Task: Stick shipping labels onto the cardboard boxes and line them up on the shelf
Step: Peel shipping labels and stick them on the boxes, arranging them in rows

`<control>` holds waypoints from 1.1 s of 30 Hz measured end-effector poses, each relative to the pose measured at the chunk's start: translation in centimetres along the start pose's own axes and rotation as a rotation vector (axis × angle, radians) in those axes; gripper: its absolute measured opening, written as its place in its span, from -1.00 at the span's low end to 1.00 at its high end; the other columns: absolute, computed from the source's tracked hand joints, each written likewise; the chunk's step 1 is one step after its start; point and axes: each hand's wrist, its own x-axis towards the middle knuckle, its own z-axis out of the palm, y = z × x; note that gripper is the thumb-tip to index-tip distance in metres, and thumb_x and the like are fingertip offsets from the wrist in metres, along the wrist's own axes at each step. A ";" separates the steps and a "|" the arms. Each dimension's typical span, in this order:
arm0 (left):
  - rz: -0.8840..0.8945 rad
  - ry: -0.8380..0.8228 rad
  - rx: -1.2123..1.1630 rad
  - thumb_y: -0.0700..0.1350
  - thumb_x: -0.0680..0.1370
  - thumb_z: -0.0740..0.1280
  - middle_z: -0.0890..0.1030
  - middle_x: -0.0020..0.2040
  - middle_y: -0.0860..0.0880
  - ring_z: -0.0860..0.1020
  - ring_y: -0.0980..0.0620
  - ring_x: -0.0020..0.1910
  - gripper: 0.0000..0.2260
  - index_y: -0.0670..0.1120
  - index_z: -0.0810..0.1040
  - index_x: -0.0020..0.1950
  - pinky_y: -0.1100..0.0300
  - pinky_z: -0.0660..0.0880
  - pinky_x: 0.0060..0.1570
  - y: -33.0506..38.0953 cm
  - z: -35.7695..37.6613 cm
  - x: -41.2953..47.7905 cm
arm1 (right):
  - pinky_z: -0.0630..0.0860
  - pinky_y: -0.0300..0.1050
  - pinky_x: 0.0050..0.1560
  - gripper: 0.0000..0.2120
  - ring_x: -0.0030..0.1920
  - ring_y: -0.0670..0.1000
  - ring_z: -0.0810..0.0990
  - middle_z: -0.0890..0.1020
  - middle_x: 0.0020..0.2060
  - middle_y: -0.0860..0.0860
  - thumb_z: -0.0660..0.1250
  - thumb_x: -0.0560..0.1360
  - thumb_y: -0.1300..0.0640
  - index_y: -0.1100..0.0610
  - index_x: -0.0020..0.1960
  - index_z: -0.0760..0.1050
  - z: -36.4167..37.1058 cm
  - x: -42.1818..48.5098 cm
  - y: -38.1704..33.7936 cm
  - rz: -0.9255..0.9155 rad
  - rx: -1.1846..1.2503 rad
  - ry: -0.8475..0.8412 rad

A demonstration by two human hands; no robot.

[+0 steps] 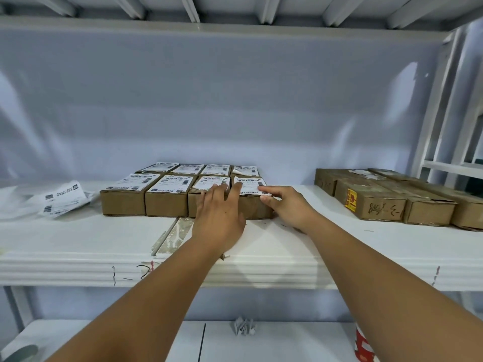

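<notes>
**Both grips on the end box's label**

Eight labelled boxes (pixel 122 202) sit on the shelf (pixel 78 239) in two rows of four, side against side. The end box (pixel 254 207) closes the front row at 3 o'clock, with its label (pixel 249 186) on top.

My left grip (pixel 219 218) is wide. The fingers are straight and flat, and their tips lie over the seam between the end box and its 9 o'clock neighbour, touching both labels. My right grip (pixel 290 207) comes in from 3 o'clock, also wide. Its forefinger lies straight on the label's right edge and its thumb rests against the box's top front edge. The other fingers tuck beside the box's right end, and I cannot tell whether they touch it.

Plain boxes (pixel 371 202) with handwriting on their ends stand well apart at 3 o'clock. Loose label sheets (pixel 62 202) lie at 9 o'clock of the rows.
</notes>
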 end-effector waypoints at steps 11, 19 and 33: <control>0.017 -0.005 -0.046 -0.09 0.54 0.22 0.27 0.40 -0.09 0.16 -0.10 0.42 -0.52 -0.02 0.26 0.46 -0.06 0.13 0.40 -0.4 0.4 0.1 | 0.36 -0.23 -0.01 -0.69 0.04 -0.03 0.53 0.63 -0.03 -0.04 0.27 0.54 -0.12 0.08 0.05 0.63 -0.5 2.6 -2.9 0.078 -0.020 0.145; 0.044 -0.059 -0.033 -0.10 0.52 0.16 0.29 0.46 0.05 0.12 -0.08 0.48 -0.50 -0.01 0.24 0.47 -0.07 0.08 0.44 -1.0 1.4 0.9 | 0.40 -0.16 0.22 -0.62 0.28 0.09 0.46 0.50 0.30 0.08 0.20 0.54 0.30 0.13 0.34 0.44 2.2 10.9 -4.9 0.000 -0.566 -0.127; 0.054 -0.046 -0.024 -0.11 0.53 0.16 0.27 0.46 0.04 0.09 -0.09 0.49 -0.50 -0.02 0.22 0.48 -0.03 0.06 0.45 -0.6 1.2 0.6 | 0.37 -0.24 0.14 -0.55 0.24 0.03 0.50 0.53 0.29 0.02 0.12 0.52 0.37 0.09 0.34 0.47 4.6 13.2 -3.3 -0.201 -0.647 -0.121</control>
